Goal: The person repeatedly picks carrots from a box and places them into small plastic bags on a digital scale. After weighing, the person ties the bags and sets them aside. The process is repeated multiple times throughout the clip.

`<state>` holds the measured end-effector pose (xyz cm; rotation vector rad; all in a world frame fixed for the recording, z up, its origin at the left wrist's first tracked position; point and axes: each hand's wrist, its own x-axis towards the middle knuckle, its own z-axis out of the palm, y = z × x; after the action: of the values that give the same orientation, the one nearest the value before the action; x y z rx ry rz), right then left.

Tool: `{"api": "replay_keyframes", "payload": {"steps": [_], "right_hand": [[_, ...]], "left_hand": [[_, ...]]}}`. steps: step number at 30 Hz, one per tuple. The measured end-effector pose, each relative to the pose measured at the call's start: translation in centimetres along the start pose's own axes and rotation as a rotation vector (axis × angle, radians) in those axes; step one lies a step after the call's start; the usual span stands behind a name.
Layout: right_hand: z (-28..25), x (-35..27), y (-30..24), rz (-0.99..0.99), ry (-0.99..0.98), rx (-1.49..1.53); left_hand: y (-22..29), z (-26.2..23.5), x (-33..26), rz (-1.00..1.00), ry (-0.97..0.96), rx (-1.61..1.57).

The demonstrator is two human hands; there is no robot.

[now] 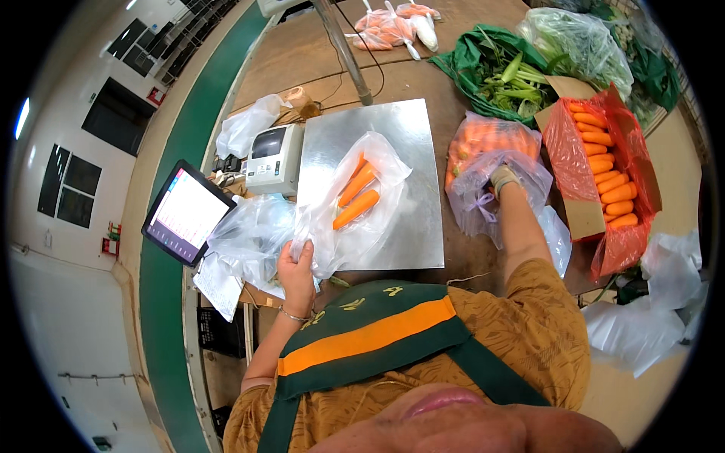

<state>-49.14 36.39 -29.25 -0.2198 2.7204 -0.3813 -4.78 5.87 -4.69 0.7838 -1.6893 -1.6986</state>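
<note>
A clear plastic bag (383,198) with several carrots (356,210) inside lies on the flat metal plate (419,132) in front of me. My left hand (297,273) pinches the near left edge of this bag between thumb and fingers. On the right, my right hand (503,178) reaches into a purplish see-through bag (480,205), next to a larger bag of carrots (495,141). Something pale covers part of that hand near the wrist. Its fingers are hidden by plastic, so what they touch does not show.
Left of the plate stand a label printer (273,162), loose plastic bags (257,226) and a tilted tablet screen (187,214). A metal pole (343,53) rises behind. To the right are a carton of carrots (613,170) and green vegetables (521,79); bagged carrots (389,29) lie far back.
</note>
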Motion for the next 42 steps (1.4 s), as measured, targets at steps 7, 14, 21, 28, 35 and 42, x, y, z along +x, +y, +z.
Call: {"api": "replay_keyframes", "payload": {"steps": [7, 14, 21, 28, 35, 42], "right_hand": [[-2.5, -5.9, -3.7, 0.181, 0.131, 0.14], [2.7, -5.0, 2.8, 0.171, 0.211, 0.121], [-2.1, -9.4, 4.2, -0.077, -0.163, 0.638], [-10.3, -26.4, -5.1, -0.333, -0.746, 1.495], [-3.9, -25.7, -27.5, -0.308, -0.811, 1.785], [-3.8, -23.6, -27.9, -0.504, -0.495, 1.543]], "left_hand": [[0.3, -1.3, -0.7, 0.018, 0.019, 0.014], [-0.5, -1.8, -0.5, -0.025, 0.04, -0.004], [-0.8, -2.2, -0.4, -0.052, -0.074, -0.087], [-0.3, -2.4, -0.9, -0.01, -0.073, -0.036], [2.0, 1.1, -1.6, -0.089, -0.269, -0.199], [1.8, -2.8, -1.3, -0.062, -0.244, -0.22]]}}
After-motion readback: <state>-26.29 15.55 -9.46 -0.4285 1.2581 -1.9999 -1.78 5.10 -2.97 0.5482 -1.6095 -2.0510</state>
